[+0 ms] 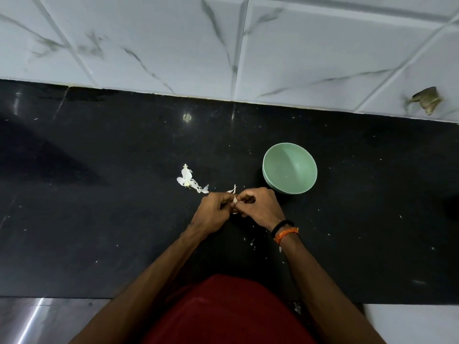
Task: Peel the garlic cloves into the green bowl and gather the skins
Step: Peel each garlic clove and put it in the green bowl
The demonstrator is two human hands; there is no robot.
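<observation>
My left hand and my right hand meet over the black counter and both pinch one small garlic clove between their fingertips. A thin flake of skin sticks up just above the clove. The green bowl stands to the upper right of my right hand, with only tiny specks visible inside. A loose heap of white garlic skins lies on the counter to the upper left of my left hand.
The black counter runs the full width, with small skin flecks scattered near my right wrist. White marbled wall tiles rise behind it, with a chipped hole at the right. The counter's front edge lies near my body.
</observation>
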